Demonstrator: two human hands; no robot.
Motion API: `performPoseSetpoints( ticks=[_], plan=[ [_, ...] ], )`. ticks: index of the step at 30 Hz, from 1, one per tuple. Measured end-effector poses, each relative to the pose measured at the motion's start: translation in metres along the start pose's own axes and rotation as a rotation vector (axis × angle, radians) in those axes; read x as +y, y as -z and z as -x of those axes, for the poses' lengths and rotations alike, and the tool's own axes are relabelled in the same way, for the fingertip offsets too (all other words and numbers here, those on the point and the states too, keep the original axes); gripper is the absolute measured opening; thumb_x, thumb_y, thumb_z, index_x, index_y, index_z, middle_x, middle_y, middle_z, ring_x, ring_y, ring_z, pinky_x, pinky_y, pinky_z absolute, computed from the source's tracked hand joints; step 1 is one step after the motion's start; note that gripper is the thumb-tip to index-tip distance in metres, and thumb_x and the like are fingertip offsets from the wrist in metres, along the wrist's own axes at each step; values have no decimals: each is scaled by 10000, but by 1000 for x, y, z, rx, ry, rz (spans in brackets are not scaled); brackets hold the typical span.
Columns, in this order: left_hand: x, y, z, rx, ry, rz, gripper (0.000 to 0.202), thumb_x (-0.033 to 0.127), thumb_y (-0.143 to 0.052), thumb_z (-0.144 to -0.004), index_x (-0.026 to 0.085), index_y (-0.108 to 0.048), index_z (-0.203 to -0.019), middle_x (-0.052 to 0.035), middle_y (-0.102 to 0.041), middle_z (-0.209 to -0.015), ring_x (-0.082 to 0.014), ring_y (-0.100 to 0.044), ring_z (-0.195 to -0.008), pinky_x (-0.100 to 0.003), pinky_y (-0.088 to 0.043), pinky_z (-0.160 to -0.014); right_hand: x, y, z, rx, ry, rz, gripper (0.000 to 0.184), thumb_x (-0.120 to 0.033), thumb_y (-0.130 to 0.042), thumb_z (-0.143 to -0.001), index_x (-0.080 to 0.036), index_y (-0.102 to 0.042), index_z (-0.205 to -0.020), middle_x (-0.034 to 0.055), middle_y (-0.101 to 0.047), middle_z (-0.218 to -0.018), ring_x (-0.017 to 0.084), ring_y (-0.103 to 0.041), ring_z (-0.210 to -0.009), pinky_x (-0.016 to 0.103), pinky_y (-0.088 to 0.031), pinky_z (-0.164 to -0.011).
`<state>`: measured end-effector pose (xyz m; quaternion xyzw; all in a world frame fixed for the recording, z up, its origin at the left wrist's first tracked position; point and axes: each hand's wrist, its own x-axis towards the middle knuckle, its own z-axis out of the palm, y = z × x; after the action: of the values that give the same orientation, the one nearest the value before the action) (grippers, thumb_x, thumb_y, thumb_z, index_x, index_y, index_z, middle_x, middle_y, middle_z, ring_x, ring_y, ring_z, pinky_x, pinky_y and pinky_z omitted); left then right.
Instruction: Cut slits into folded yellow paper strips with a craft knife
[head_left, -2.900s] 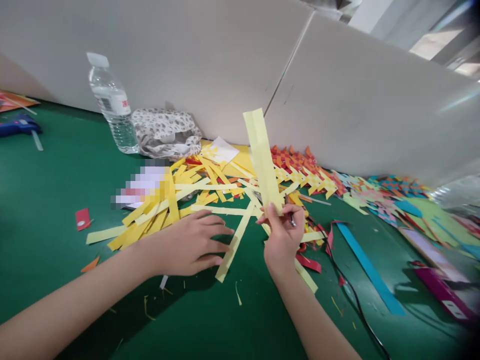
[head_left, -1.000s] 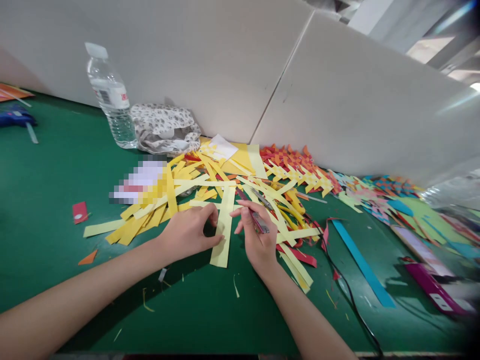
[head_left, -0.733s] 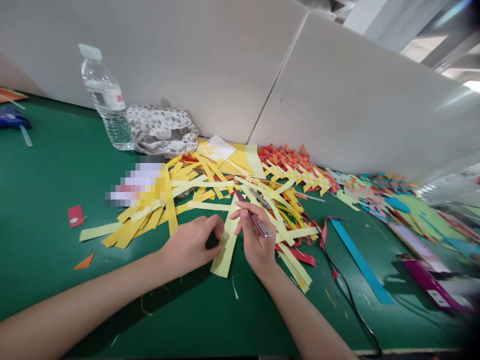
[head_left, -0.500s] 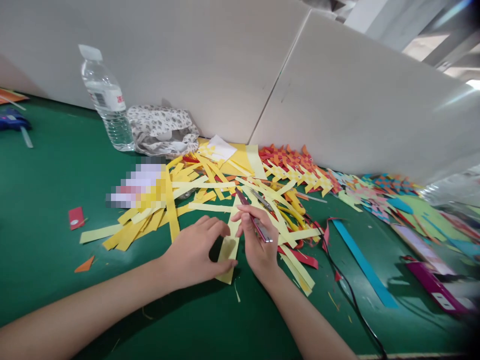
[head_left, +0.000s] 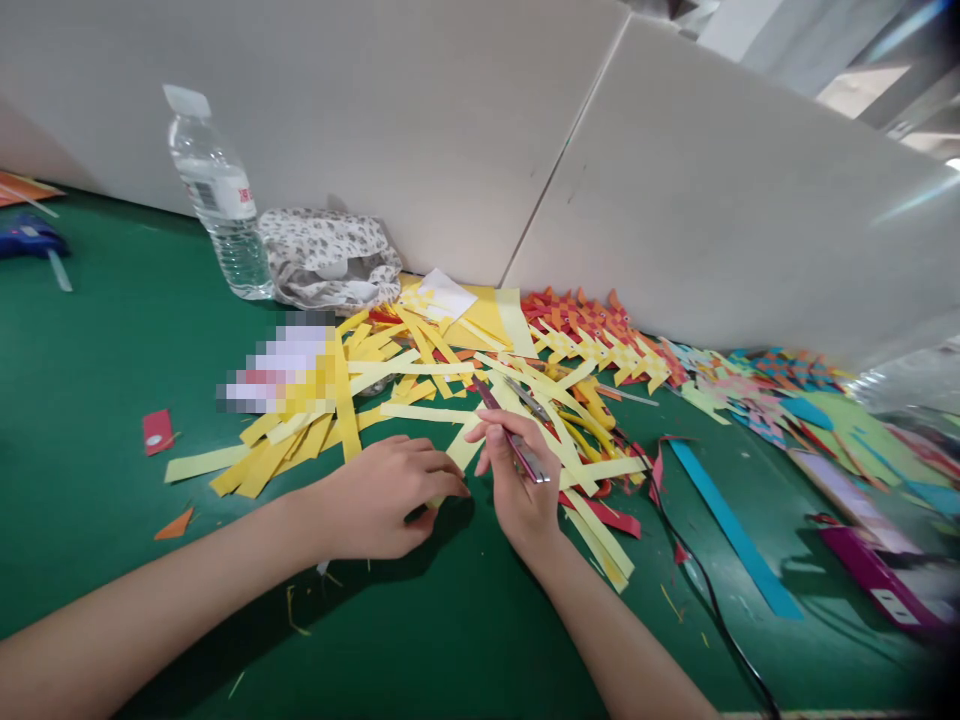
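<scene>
My right hand (head_left: pixel 521 490) is closed around a slim maroon pen-like tool (head_left: pixel 491 400) with a silver end; its narrow tip points away from me, over the paper strips. Just left of it, my left hand (head_left: pixel 394 500) is bent over a pale yellow paper strip (head_left: pixel 463 446), fingers curled toward the thumb. The strip's near end is hidden under that hand. Beyond both hands spreads a pile of yellow paper strips (head_left: pixel 346 400), with grey-bladed scissors (head_left: pixel 529 400) partly buried among them.
A water bottle (head_left: pixel 225 215) and a patterned cloth pouch (head_left: pixel 330 260) stand by the grey partition (head_left: pixel 420 120). Woven red-orange paper pieces (head_left: pixel 577 312) lie at the back. On the right are a blue strip (head_left: pixel 735 530), a black cable (head_left: pixel 709 590) and a magenta object (head_left: pixel 874 575).
My left hand has curled closer over the pale yellow strip, and the strip's near end has gone from sight. My right hand keeps the maroon tool in nearly the same place.
</scene>
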<state>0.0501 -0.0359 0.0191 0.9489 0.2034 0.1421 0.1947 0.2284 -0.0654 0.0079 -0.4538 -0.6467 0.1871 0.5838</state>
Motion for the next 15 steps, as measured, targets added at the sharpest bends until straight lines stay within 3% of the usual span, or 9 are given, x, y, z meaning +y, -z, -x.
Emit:
performPoseSetpoints(
  ticks=[3, 8, 12, 15],
  plan=[
    [-7, 2, 0, 43, 23, 72, 342, 43, -486, -769, 202, -664, -1015, -33, -694, -1009, -187, -646, -924, -305, -511, -800, 0, 0, -1, 1, -8, -5, 167, -248, -533, -965, -272, -641, -1090, -4, -702, -836, 80, -566, -520, 218, -495, -505],
    [-33, 13, 6, 221, 80, 29, 282, 120, -408, -909, 186, -653, -1032, -52, -705, -1007, -176, -662, -939, -292, -533, -782, -1, 0, -1, 35, 18, -50, 167, -282, -515, -978, -280, -642, -1086, -11, -683, -829, 75, -560, -515, 214, -499, -492],
    [-48, 37, 14, 520, 138, -62, 293, 132, -399, -930, 217, -640, -1075, -32, -720, -1067, -168, -669, -986, -304, -538, -831, -3, 0, -1, 62, 68, -101, 186, -326, -491, -986, -277, -643, -1083, 2, -682, -840, 90, -562, -515, 231, -491, -459],
    [-47, 53, 16, 807, 295, 126, 207, 240, -553, -899, 224, -632, -1090, -34, -683, -1193, -178, -653, -1014, -298, -544, -831, -4, 1, -1, 106, 127, -121, 197, -358, -490, -983, -274, -645, -1071, 6, -675, -831, 98, -562, -493, 250, -474, -438]
  ],
)
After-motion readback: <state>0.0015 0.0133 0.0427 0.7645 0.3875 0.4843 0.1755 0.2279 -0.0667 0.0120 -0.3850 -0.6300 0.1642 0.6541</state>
